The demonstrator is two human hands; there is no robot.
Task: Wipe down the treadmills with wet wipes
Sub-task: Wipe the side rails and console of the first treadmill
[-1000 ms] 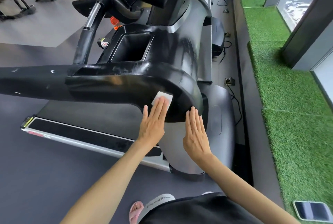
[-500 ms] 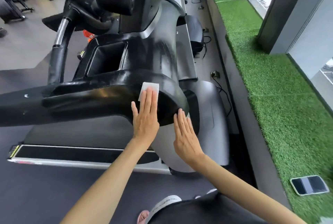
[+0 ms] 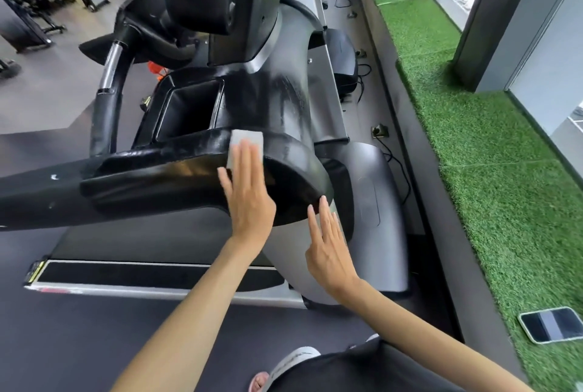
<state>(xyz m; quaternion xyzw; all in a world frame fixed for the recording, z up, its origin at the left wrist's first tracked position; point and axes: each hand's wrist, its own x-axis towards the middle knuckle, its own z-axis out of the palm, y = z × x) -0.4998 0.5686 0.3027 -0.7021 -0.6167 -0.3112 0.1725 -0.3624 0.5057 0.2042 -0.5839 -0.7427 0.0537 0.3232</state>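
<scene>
The treadmill's [image 3: 284, 101] black handrail arm [image 3: 151, 189] runs in from the left edge of the view and ends in a broad rounded corner near the middle. Past that corner the surface drops away to the grey motor cover [image 3: 375, 202]. Behind the arm the console steps up to a square cup recess [image 3: 189, 113]. There is open room along the arm to the left and over the dark floor [image 3: 63, 344] below it. To the right a strip of green turf [image 3: 473, 154] borders the machine, and a phone [image 3: 552, 323] lies flat on it, well apart from both hands.

The wet wipe [image 3: 247, 143] lies over the arm's upper edge, just in front of the recess. The left hand [image 3: 249, 205] presses it flat. Its fingers [image 3: 249, 161] are straight and close together, covering the wipe's lower part, with none curled round it. The right hand [image 3: 328, 246] is just beside the left, below the rounded corner. Its fingers [image 3: 325, 221] are straight, slightly spread, and hold nothing. The longest fingertip reaches the corner's lower rim, but I cannot tell whether it actually touches.

The frame cuts off the arm's left end, and the console screen is cropped at the top. The part of the wipe under the left fingers is hidden. The gym equipment far behind is too blurred to make out.
</scene>
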